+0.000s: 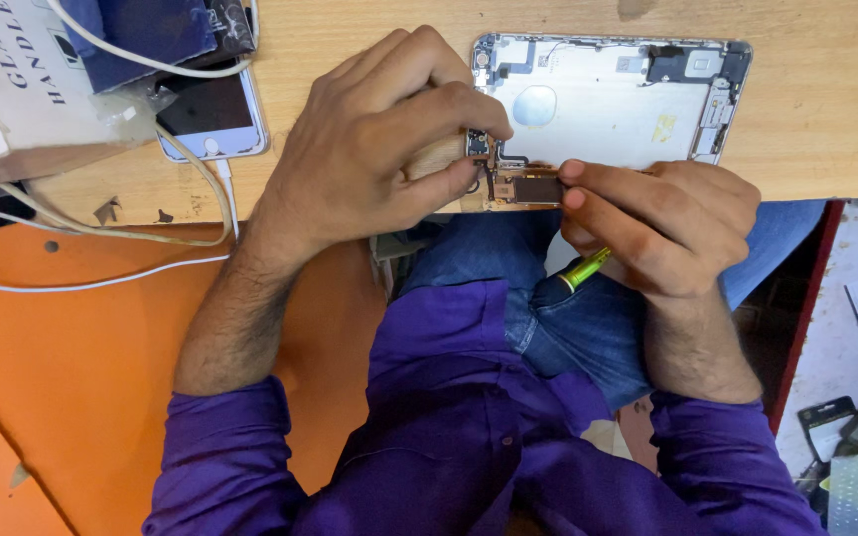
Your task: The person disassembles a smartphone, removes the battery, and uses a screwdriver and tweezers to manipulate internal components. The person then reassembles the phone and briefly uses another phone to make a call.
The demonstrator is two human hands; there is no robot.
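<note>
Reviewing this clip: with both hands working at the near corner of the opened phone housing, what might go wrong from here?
1. The opened phone housing lies at the wooden bench edge; pressure from the left hand might tip it off.
2. The small component pinched there looks delicate and may tear.
3. The green-handled tool in the right hand could slip.

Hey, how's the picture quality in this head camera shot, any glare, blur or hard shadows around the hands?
Head view: even, soft light, with only faint shadows under the left hand and right hand on the pale wooden tabletop. The opened silver phone back housing shows a mild bright sheen, not blown out. The centre is sharp; the green-handled tool and the edges look slightly softer, and the frame bends a little at the corners.
</note>
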